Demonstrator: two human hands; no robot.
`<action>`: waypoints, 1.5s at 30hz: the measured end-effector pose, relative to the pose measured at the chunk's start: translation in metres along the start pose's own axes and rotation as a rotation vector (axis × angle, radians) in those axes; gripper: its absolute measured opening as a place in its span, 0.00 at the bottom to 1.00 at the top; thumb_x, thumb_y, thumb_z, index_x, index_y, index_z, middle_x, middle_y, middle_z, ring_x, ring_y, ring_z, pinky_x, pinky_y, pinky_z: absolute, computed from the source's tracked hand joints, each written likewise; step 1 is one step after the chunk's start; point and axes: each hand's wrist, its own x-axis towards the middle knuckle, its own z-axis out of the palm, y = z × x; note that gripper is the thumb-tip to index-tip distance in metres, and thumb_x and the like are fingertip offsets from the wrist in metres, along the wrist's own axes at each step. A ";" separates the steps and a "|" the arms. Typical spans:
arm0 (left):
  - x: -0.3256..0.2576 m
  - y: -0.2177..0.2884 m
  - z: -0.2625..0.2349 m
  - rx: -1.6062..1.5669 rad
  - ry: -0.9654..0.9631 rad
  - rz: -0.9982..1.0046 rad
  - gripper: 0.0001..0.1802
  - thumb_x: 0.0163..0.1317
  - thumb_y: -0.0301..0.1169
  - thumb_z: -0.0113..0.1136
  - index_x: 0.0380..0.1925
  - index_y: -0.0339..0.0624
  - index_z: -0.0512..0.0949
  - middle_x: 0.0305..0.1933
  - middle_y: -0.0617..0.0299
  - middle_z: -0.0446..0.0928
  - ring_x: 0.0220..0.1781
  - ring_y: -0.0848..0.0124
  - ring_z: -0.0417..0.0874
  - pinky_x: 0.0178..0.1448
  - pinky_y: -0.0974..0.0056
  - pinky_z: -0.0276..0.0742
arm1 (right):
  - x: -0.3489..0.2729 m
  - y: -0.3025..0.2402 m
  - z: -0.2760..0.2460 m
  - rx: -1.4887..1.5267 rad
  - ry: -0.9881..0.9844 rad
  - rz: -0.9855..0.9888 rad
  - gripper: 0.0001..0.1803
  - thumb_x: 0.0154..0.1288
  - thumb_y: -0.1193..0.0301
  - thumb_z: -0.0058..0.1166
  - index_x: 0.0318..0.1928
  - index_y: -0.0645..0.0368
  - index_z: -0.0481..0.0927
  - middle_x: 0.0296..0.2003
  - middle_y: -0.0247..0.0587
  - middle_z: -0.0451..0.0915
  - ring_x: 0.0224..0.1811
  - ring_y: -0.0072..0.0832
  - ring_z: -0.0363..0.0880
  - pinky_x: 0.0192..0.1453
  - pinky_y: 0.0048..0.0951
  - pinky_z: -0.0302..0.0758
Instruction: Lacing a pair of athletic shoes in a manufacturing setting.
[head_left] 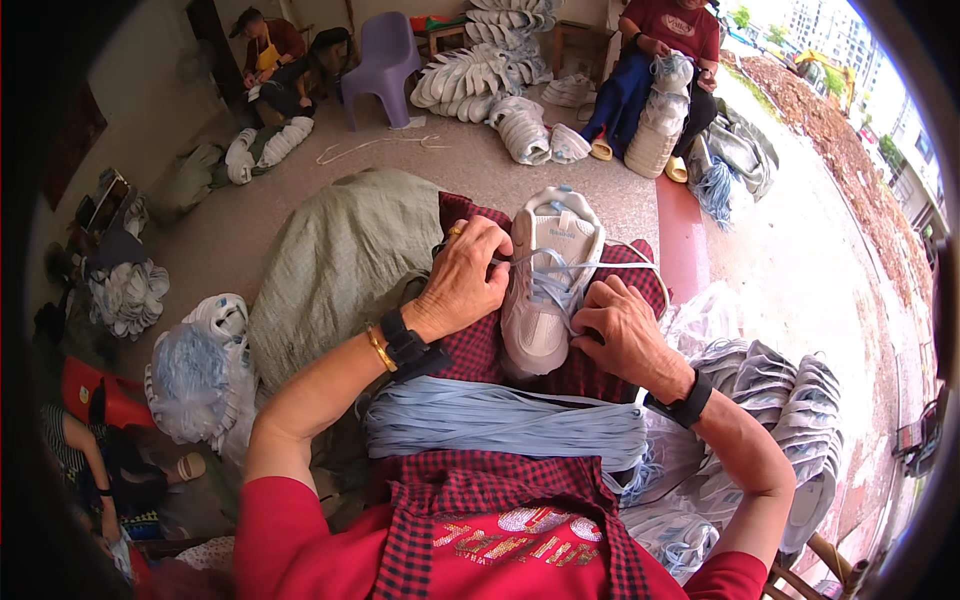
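A white and grey sneaker lies on my lap over dark red checked cloth, its toe toward me. Pale blue shoelace crosses its eyelets, and one strand runs across to the right and loops back. My left hand is at the shoe's left side, fingers closed in a pinch on the lace. On the other side, my right hand has its fingertips pressed together by the lower eyelets, where a strand of lace meets them. A thick bundle of light blue laces lies across my lap, nearer my body.
Stacked shoe uppers stand close at my right, and a bagged bundle sits at my left. A green-grey woven sack spreads beside my left arm. Farther off are a purple chair, more shoe stacks and several seated people.
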 end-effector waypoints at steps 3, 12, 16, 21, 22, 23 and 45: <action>-0.003 -0.005 -0.001 -0.015 -0.018 -0.044 0.10 0.51 0.20 0.62 0.34 0.39 0.74 0.42 0.53 0.74 0.47 0.55 0.76 0.56 0.55 0.70 | 0.003 -0.001 -0.012 0.174 -0.040 -0.047 0.10 0.47 0.74 0.70 0.34 0.57 0.86 0.36 0.37 0.75 0.43 0.37 0.73 0.46 0.37 0.73; -0.009 -0.011 0.007 -0.066 0.052 -0.054 0.08 0.49 0.19 0.64 0.30 0.38 0.75 0.41 0.55 0.75 0.47 0.55 0.75 0.53 0.55 0.71 | 0.020 -0.004 -0.011 0.030 0.227 0.015 0.09 0.54 0.79 0.58 0.38 0.58 0.81 0.30 0.41 0.78 0.29 0.42 0.81 0.33 0.38 0.77; -0.009 -0.009 0.004 -0.070 0.080 -0.037 0.08 0.49 0.19 0.63 0.30 0.38 0.75 0.42 0.55 0.75 0.47 0.55 0.74 0.54 0.55 0.71 | 0.016 0.011 -0.016 -0.115 0.257 0.125 0.08 0.56 0.76 0.53 0.38 0.57 0.77 0.32 0.45 0.80 0.29 0.47 0.81 0.32 0.43 0.77; -0.011 -0.011 0.004 -0.076 0.089 -0.053 0.08 0.49 0.19 0.63 0.30 0.38 0.76 0.42 0.56 0.74 0.48 0.56 0.74 0.55 0.55 0.72 | 0.011 0.002 -0.026 0.189 0.071 0.287 0.10 0.53 0.76 0.50 0.38 0.61 0.79 0.28 0.46 0.79 0.25 0.42 0.79 0.33 0.39 0.75; -0.012 -0.011 0.004 -0.076 0.090 -0.056 0.08 0.49 0.19 0.63 0.30 0.38 0.76 0.42 0.56 0.74 0.48 0.56 0.74 0.55 0.55 0.72 | 0.012 0.000 -0.029 0.240 0.067 0.318 0.11 0.51 0.78 0.49 0.37 0.62 0.79 0.26 0.45 0.78 0.25 0.38 0.78 0.32 0.35 0.73; -0.010 -0.011 0.004 -0.068 0.078 -0.051 0.08 0.49 0.19 0.63 0.30 0.38 0.76 0.42 0.56 0.74 0.48 0.56 0.74 0.55 0.55 0.72 | 0.011 -0.001 -0.031 0.237 0.068 0.317 0.11 0.51 0.78 0.49 0.37 0.62 0.79 0.26 0.45 0.78 0.25 0.38 0.78 0.32 0.35 0.73; 0.004 -0.006 -0.016 -0.330 -0.226 -0.180 0.11 0.63 0.34 0.63 0.35 0.35 0.77 0.21 0.57 0.75 0.23 0.65 0.76 0.33 0.59 0.72 | 0.023 0.014 -0.020 -0.073 0.315 -0.061 0.09 0.54 0.79 0.54 0.38 0.57 0.75 0.27 0.41 0.77 0.25 0.43 0.80 0.28 0.40 0.76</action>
